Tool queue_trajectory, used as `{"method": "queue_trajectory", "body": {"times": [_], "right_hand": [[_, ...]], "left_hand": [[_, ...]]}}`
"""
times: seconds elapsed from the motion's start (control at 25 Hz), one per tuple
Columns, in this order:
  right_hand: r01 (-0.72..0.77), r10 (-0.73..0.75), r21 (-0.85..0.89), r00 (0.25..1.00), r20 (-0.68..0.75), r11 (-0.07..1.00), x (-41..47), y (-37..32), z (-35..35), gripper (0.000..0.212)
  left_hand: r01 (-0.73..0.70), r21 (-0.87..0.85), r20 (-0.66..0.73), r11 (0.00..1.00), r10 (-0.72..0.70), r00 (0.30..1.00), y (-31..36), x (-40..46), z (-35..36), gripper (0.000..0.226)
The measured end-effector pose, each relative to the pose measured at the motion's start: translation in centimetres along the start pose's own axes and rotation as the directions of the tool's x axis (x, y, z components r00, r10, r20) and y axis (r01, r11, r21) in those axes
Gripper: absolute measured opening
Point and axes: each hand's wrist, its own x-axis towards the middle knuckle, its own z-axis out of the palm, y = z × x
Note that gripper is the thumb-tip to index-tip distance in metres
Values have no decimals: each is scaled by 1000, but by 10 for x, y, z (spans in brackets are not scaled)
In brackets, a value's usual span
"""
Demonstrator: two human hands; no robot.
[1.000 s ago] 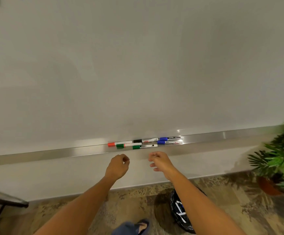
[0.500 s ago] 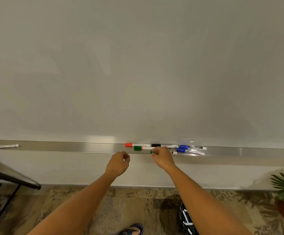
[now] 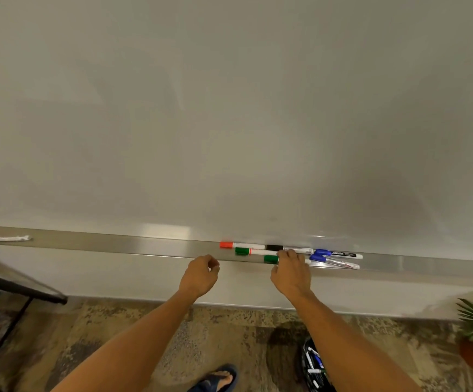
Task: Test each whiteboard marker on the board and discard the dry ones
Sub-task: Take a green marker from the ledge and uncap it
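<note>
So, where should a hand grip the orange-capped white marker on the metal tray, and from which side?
Grip the orange-capped white marker at the middle of its white barrel, coming from above and in front. It lies flat along the metal tray, close to the whiteboard behind and a green-capped white marker in front, so only its top looks free.

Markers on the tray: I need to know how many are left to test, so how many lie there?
7: red, two green, black, two blue clustered by the right hand; one black far left. The hand may hide more.
</note>
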Motion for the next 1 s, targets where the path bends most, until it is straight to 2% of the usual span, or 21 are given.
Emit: {"method": "queue_trajectory", "body": {"times": [0.08,0.24,0.56,0.8,1.0], "right_hand": [[19,-19,-24,1000,4,1000,4,2,0,39],[72,-71,-65,997,18,995,12,6,0,30],[166,-166,-36,986,-18,986,13,9,-5,29],[344,-344,-8,938,-44,939,-11,-10,-10,29],[438,-444,130,896,20,890,-36,-32,-17,39]], "left_hand": [[1,-16,8,1000,-1,1000,2,3,1,17],[0,-39,5,999,1,1000,0,4,-1,16],[1,-80,-1,997,-1,1000,-1,2,-9,14],[-143,-207,126,968,171,977,32,-11,-9,22],[-262,-85,128,961,271,954,51,-21,-4,29]]}}
